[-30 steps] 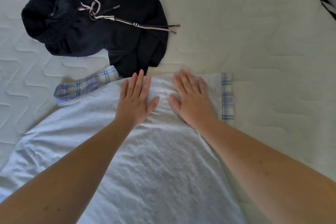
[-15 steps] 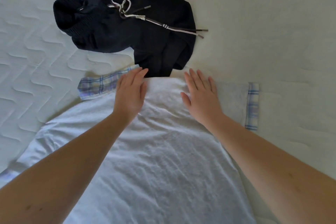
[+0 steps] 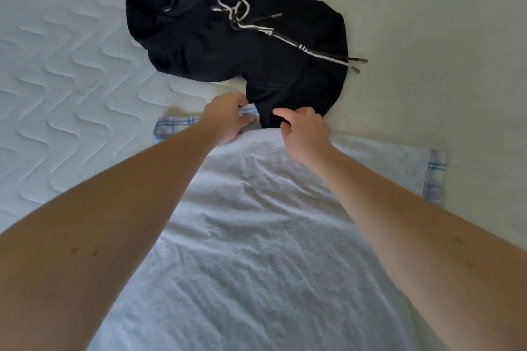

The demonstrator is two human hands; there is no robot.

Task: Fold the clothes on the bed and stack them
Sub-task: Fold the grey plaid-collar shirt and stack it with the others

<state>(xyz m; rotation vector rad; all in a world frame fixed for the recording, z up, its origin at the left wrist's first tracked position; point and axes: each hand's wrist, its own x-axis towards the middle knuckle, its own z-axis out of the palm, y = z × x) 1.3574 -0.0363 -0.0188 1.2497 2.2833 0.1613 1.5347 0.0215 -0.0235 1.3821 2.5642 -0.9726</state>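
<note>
Shirt (image 3: 256,236), centre frame: our left hand (image 3: 228,119) pinches its plaid collar; right hand (image 3: 305,134) curls on its top edge. Fold starting, we judge; next needs an even pull toward us.

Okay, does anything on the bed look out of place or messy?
Yes: the dark hoodie lies crumpled, unfolded, its drawstrings tangled, and its hem overlaps the far edge of the light shirt being folded.

Shirt (image 3: 256,236) on bed (image 3: 71,65), beneath both hands; hoodie (image 3: 242,45) just beyond left hand (image 3: 228,119) and right hand (image 3: 305,134).
</note>
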